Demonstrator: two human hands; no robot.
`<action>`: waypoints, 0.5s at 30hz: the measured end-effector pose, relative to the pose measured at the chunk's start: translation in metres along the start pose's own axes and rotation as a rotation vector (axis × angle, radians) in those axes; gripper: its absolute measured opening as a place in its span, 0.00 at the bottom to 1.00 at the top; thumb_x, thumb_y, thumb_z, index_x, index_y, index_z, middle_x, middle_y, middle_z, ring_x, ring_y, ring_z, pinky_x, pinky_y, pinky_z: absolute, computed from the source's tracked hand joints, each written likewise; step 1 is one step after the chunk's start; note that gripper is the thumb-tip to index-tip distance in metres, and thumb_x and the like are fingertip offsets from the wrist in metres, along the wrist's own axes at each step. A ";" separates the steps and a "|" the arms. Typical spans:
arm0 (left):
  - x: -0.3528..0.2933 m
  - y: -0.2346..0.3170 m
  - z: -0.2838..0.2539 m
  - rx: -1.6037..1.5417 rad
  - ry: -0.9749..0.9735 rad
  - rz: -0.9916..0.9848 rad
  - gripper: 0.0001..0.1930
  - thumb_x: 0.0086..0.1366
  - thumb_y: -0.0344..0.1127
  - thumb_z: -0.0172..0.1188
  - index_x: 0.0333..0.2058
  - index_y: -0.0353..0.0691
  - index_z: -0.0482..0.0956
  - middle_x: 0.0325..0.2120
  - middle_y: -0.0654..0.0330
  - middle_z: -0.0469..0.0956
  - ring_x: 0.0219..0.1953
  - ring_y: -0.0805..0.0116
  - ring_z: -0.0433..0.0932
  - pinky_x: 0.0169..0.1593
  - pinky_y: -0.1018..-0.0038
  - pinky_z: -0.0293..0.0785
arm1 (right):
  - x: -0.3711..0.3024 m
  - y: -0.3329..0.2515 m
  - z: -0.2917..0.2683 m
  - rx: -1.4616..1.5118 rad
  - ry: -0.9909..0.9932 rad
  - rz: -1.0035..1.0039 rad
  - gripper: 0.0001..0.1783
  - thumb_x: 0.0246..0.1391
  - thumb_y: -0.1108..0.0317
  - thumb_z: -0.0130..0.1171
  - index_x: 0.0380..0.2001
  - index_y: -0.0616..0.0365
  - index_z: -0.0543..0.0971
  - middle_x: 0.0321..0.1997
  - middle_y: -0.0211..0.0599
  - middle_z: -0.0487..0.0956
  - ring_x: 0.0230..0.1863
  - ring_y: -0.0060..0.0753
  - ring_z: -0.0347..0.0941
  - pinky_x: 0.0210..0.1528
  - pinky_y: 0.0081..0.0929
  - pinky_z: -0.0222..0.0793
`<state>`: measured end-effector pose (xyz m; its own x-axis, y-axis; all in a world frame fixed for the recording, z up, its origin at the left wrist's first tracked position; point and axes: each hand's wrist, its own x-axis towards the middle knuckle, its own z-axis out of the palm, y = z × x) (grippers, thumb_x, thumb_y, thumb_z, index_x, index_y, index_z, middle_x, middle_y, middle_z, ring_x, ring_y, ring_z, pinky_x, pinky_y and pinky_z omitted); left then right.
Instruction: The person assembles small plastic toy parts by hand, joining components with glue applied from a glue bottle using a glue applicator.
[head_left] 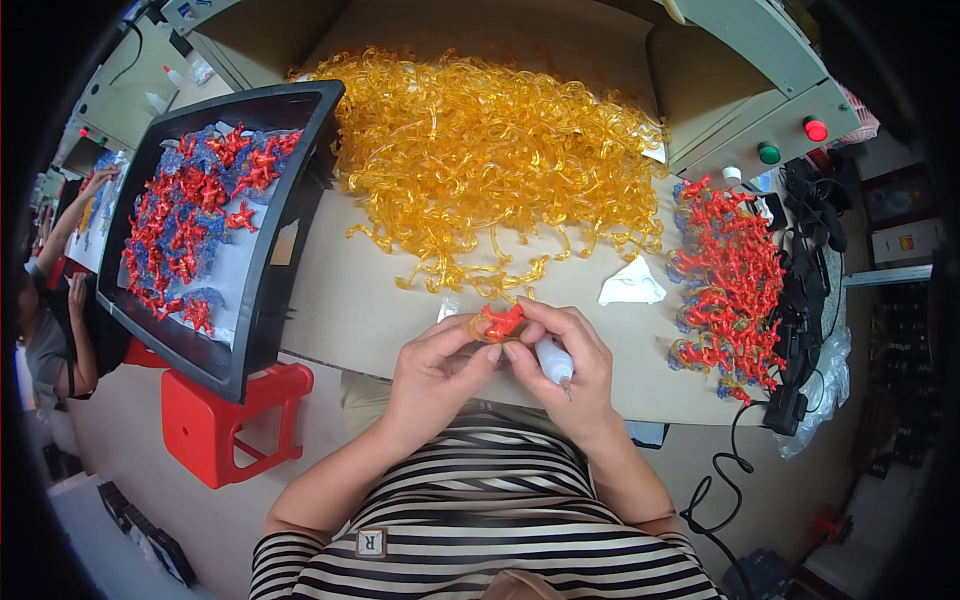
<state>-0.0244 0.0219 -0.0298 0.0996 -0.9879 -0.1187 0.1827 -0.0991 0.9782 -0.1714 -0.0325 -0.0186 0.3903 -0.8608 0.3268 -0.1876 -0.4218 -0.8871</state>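
Note:
Near the front edge of the table, my left hand (437, 372) is closed on a small red plastic figure (503, 322), fingertips at its left side. Amber see-through plastic shows against the figure, partly hidden by my fingers. The thumb and forefinger of my right hand (577, 385) pinch the figure's right side. Tucked in the same hand is a white squeeze bottle (553, 360), its thin needle tip pointing down toward me. Just beyond my hands spreads a big heap of curly amber plastic pieces (490, 160).
At the left, a black tray (262, 290) holds red figures on blue see-through pieces, above a red stool (200, 425). More red-and-blue figures (735, 290) are piled at the right, near a crumpled white paper (632, 284) and black cables (810, 220). A person (65, 330) sits far left.

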 end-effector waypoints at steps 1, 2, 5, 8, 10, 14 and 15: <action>0.001 0.001 -0.001 0.046 -0.020 0.026 0.13 0.57 0.24 0.53 0.43 0.33 0.73 0.41 0.58 0.71 0.41 0.74 0.72 0.43 0.79 0.72 | 0.000 -0.001 0.000 0.000 0.000 0.002 0.24 0.38 0.79 0.62 0.44 0.60 0.72 0.26 0.34 0.72 0.27 0.27 0.69 0.31 0.21 0.67; 0.001 0.001 -0.002 0.091 -0.040 0.052 0.13 0.57 0.24 0.53 0.43 0.32 0.73 0.40 0.58 0.71 0.42 0.74 0.71 0.44 0.79 0.72 | 0.000 0.000 -0.001 -0.001 0.001 0.002 0.24 0.38 0.79 0.62 0.44 0.60 0.72 0.26 0.34 0.72 0.27 0.27 0.69 0.31 0.21 0.67; 0.000 0.006 -0.002 0.001 -0.065 0.100 0.13 0.58 0.25 0.52 0.43 0.31 0.72 0.41 0.56 0.71 0.43 0.73 0.71 0.43 0.79 0.71 | 0.000 -0.001 -0.003 0.014 0.001 0.003 0.23 0.39 0.79 0.62 0.43 0.59 0.73 0.26 0.33 0.72 0.27 0.27 0.69 0.31 0.21 0.67; 0.002 0.012 -0.019 0.221 -0.215 0.176 0.12 0.60 0.26 0.50 0.43 0.30 0.72 0.42 0.55 0.71 0.44 0.71 0.70 0.43 0.79 0.71 | 0.002 -0.003 -0.006 -0.007 -0.004 -0.019 0.23 0.39 0.79 0.62 0.43 0.59 0.72 0.25 0.33 0.72 0.26 0.26 0.70 0.30 0.21 0.67; 0.001 0.016 -0.021 0.118 -0.215 0.049 0.12 0.61 0.27 0.49 0.43 0.31 0.72 0.42 0.55 0.71 0.44 0.70 0.71 0.43 0.78 0.71 | 0.002 -0.002 -0.007 0.018 -0.036 -0.034 0.24 0.38 0.79 0.63 0.44 0.59 0.72 0.25 0.33 0.73 0.27 0.25 0.70 0.30 0.20 0.67; 0.003 0.015 -0.024 -0.222 -0.227 -0.212 0.11 0.62 0.30 0.50 0.42 0.33 0.74 0.43 0.55 0.71 0.43 0.66 0.73 0.44 0.72 0.75 | -0.002 -0.008 -0.005 0.089 -0.052 0.058 0.21 0.39 0.79 0.63 0.41 0.60 0.73 0.26 0.33 0.73 0.27 0.24 0.70 0.31 0.19 0.67; 0.004 0.014 -0.025 -0.221 -0.224 -0.211 0.11 0.62 0.30 0.50 0.42 0.33 0.74 0.43 0.55 0.71 0.43 0.66 0.73 0.44 0.72 0.75 | -0.004 -0.010 -0.004 0.164 -0.038 0.116 0.20 0.39 0.79 0.63 0.39 0.60 0.72 0.26 0.33 0.73 0.27 0.24 0.70 0.31 0.19 0.67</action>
<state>0.0035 0.0199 -0.0204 -0.1751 -0.9524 -0.2494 0.3853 -0.2994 0.8729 -0.1749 -0.0259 -0.0100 0.4089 -0.8882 0.2093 -0.0851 -0.2655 -0.9604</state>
